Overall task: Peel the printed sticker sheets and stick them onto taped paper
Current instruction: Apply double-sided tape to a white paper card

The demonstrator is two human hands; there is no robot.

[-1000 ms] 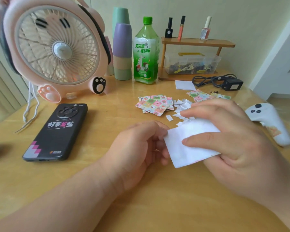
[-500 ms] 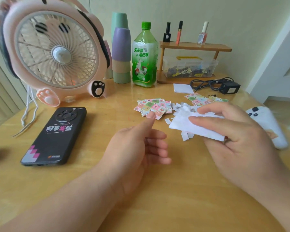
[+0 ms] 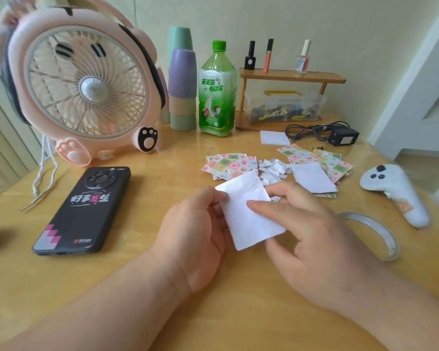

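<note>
Both hands hold a white sheet of paper (image 3: 246, 211) just above the wooden table (image 3: 162, 287). My left hand (image 3: 198, 231) grips its left edge with curled fingers. My right hand (image 3: 307, 239) pinches its right side, thumb lying on top. Behind it lies a stack of colourful printed sticker sheets (image 3: 228, 165), a heap of torn white scraps (image 3: 271, 168), and a second spread of sticker sheets (image 3: 314, 158) with another white sheet (image 3: 313, 177) on top.
A black phone (image 3: 84, 211) lies at the left, a pink fan (image 3: 81, 82) behind it. Stacked cups (image 3: 182, 89), a green bottle (image 3: 217, 92), a wooden shelf (image 3: 289, 77), a charger (image 3: 340, 138), a white controller (image 3: 395, 191) and a tape roll (image 3: 373, 231) surround the work spot.
My right hand brought the white sheet back toward me. My left hand, which had let go and opened, took hold of its left edge again. The view shifted, showing the tape roll.
</note>
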